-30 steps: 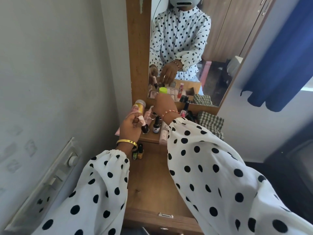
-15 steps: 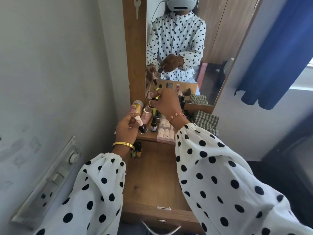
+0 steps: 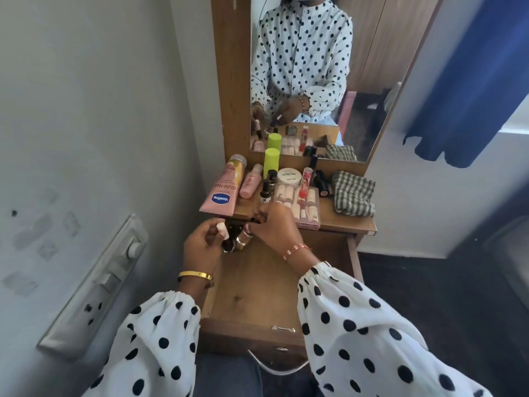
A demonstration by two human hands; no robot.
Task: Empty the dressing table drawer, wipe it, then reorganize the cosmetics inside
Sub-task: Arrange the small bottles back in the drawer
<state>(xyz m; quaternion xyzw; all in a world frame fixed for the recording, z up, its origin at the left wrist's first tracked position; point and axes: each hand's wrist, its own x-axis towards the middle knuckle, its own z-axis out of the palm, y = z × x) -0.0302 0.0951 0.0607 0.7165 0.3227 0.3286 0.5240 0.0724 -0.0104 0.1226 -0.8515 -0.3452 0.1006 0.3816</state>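
The drawer [image 3: 257,285] stands pulled out, its wooden floor bare apart from small bottles at the back left corner. My left hand [image 3: 201,247] grips a small dark nail polish bottle [image 3: 226,239] with a pale pink cap over that corner. My right hand [image 3: 276,224] reaches in beside it, fingertips pinching a small rose-gold-capped bottle [image 3: 243,239]. On the table top behind lie a pink Vaseline tube [image 3: 221,190], a pink bottle [image 3: 251,181], a green-capped bottle [image 3: 271,160], a white jar [image 3: 289,176], a clear box of false nails [image 3: 307,209] and dark lipsticks [image 3: 322,181].
A folded checked cloth [image 3: 353,193] lies on the right of the table top. The mirror [image 3: 315,81] rises behind it. A switch panel [image 3: 97,285] is on the left wall, close to my left sleeve. A blue curtain [image 3: 469,81] hangs at the right.
Both hands have come down from the table top to the drawer's back left corner. My right hand has brought a small rose-gold-capped bottle down with it.
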